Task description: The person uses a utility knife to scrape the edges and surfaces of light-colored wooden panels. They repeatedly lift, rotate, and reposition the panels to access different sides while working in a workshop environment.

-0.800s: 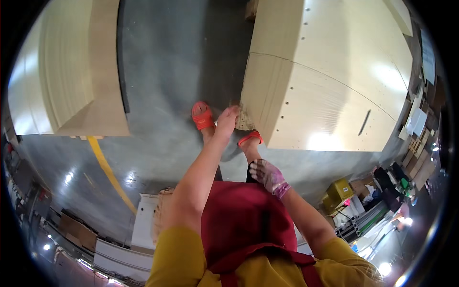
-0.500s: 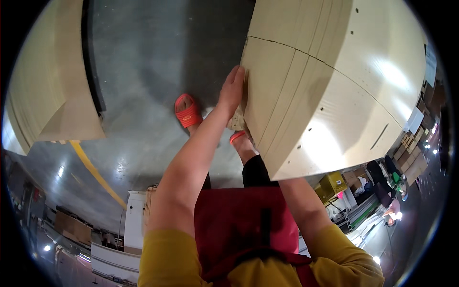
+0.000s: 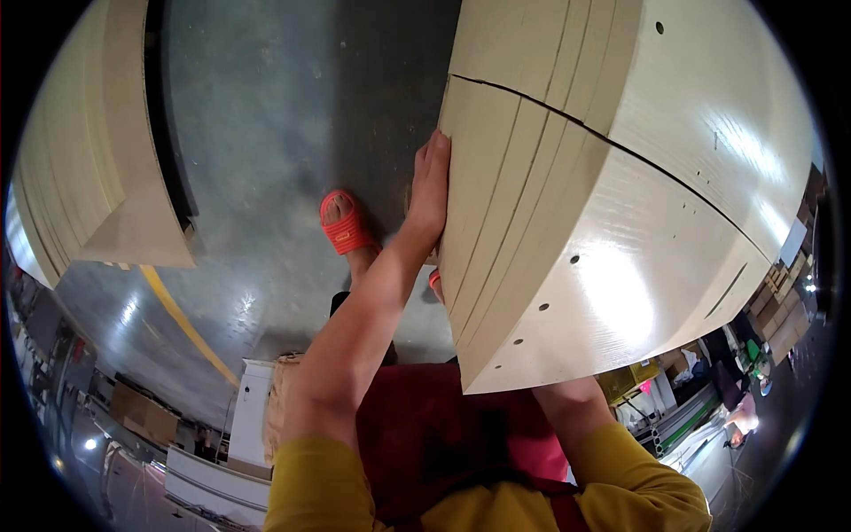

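A stack of cream boards [image 3: 612, 248] with drilled holes and a slot in its glossy top fills the right side, its near corner close to my body. My left hand [image 3: 430, 191] lies against the stack's left edge faces, fingers stretched out and close together. My right forearm [image 3: 567, 399] passes under the near edge of the boards, which hide my right hand. Beyond a dark gap stands a second stack of cream boards [image 3: 541, 35], lined up with the near one.
Another pile of boards [image 3: 80, 151] stands at the far left, beside grey floor [image 3: 257, 133] with a yellow line [image 3: 182, 319]. My red slippers [image 3: 346, 226] are below the left arm. Stacked boxes [image 3: 784, 310] and a yellow bin [image 3: 625, 381] are at the right.
The near stack has shifted toward my body and slightly left, and the gap to the far stack has widened. My left hand stays at its side; more of my right forearm is covered.
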A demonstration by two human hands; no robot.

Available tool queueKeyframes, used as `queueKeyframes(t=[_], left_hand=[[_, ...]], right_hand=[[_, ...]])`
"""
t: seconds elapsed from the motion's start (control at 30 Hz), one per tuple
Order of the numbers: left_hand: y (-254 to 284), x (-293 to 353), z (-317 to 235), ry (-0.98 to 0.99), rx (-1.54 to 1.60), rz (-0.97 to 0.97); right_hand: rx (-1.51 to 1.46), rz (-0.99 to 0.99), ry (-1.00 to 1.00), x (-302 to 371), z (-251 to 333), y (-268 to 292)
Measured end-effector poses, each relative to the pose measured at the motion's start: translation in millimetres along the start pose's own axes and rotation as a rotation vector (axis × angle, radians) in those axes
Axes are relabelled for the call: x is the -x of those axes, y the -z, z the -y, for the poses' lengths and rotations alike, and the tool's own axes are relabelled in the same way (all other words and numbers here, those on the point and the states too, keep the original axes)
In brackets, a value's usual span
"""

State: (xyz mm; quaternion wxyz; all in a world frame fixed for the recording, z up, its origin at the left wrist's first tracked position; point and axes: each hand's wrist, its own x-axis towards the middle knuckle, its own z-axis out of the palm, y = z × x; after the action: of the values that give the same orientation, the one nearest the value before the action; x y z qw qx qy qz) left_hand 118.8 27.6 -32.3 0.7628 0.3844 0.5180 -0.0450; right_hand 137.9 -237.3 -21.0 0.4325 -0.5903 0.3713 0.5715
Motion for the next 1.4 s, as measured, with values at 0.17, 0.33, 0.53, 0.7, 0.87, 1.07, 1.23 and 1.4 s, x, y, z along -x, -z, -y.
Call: queueKeyframes(t=[0.17,0.33,0.53,0.7,0.87,1.07,1.23,1.4], left_hand=[[1,10,14,-0.110,-0.142,-0.012],[-2,24,17,-0.147,-0.026,-0.090],[8,-21,20,-0.487,-0.305,-0.212],[21,-77,-22,-0.489,-0.351,0.092],[32,-86,-22,-0.433,-0.348,0.172],[15,-82,-25,-0.701,-0.705,0.075],[11,-81,-28,-0.668,-0.733,-0.081],[23,-85,-25,-0.722,-0.600,0.026]], right_hand=[[0.010,-0.008,-0.029,-2,-7,1],[0.008,-0.024,-0.044,-6,-15,-3],[-0.032,-0.042,-0.033,-8,-24,-8],[-0.075,-0.041,-0.017,-12,-31,-9],[-0.113,-0.034,0.001,-14,-38,-11],[-0.148,-0.066,0.019,-15,-45,-8],[-0.128,-0.061,0.010,-14,-49,-15],[-0.097,-0.066,0.008,-19,-50,-18]])
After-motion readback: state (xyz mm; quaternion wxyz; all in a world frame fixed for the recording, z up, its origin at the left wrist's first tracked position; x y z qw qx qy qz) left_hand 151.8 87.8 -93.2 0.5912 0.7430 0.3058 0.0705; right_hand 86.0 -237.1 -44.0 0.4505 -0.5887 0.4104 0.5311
